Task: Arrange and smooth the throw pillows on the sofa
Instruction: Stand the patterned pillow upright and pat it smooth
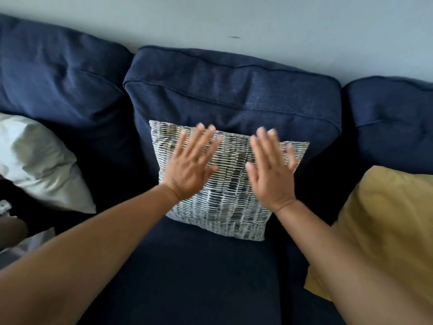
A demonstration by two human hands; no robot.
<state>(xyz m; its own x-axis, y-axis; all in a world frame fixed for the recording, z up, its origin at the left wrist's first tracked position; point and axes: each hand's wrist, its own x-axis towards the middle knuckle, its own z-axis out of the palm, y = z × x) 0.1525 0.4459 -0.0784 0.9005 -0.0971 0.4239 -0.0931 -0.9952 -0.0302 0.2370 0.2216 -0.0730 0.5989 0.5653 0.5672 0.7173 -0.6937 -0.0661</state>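
Note:
A patterned white, grey and green throw pillow [225, 202] leans against the middle back cushion [232, 90] of a navy sofa. My left hand [191, 165] lies flat on the pillow's left half, fingers spread. Over its right half is my right hand [271, 170], also flat with fingers apart. Both hands are blurred. A pale grey-white pillow [39, 160] lies on the left seat. A mustard yellow pillow [384, 226] rests on the right seat, partly covered by my right forearm.
Navy back cushions stand at left [56, 73] and right [393, 120]. The navy seat [199, 277] stretches below the patterned pillow. A pale wall [234, 19] runs behind the sofa. Some crumpled light fabric [28, 245] shows at the lower left edge.

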